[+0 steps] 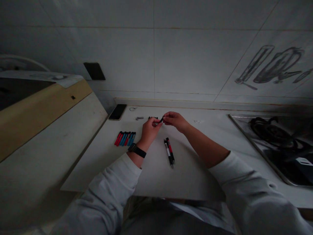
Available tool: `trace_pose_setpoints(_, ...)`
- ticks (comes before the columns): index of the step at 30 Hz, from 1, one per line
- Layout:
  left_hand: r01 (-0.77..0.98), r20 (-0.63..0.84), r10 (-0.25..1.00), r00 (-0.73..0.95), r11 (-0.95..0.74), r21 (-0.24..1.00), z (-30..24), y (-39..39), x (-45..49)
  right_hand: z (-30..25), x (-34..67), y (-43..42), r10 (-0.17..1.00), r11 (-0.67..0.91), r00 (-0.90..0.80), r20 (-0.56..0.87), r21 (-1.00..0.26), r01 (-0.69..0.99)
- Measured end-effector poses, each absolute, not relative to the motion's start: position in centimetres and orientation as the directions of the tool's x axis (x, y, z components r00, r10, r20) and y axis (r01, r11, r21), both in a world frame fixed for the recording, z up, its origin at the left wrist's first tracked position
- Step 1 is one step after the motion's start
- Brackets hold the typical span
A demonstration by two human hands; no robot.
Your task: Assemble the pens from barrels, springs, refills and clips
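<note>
Fingertips of my left hand and my right hand meet over the white board, both pinching a small black pen part. Its exact shape is partly hidden by the fingers. Just behind my left hand lies a row of small black pieces, partly covered. Below the hands, a white-and-black pen and a red-and-black pen rest side by side. Left of my left wrist, which wears a dark watch, several red and blue pen barrels with black ends lie in a row.
Small springs and a thin ring lie at the back left, near a dark phone. Tiny white pieces sit right of my right hand. A gas hob borders the right; a pale panel rises on the left.
</note>
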State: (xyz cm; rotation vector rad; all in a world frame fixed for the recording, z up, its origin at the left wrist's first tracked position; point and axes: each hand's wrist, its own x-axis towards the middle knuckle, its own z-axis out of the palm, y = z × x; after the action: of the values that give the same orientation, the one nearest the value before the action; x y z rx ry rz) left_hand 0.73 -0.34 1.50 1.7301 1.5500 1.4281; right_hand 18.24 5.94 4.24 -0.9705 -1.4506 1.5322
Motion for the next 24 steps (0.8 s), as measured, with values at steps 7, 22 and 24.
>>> trace_pose_setpoints(7,0.636,0.368,0.917,-0.155,-0.192,0.747,0.6,0.0,0.1,5.3,16.5,10.4,0.968,0.181,-0.252,-0.005,-0.685,0.706)
trace_pose_setpoints(22,0.862,0.210,0.977,-0.040,-0.073,0.501,1.5,-1.0,0.2,5.4,12.3,13.1,0.903,0.321,-0.339,-0.264,-0.113,0.940)
trace_pose_setpoints(24,0.862,0.210,0.977,-0.046,-0.068,0.502,1.5,-1.0,0.2,5.6,12.2,13.1,0.903,0.316,-0.335,-0.268,-0.113,0.942)
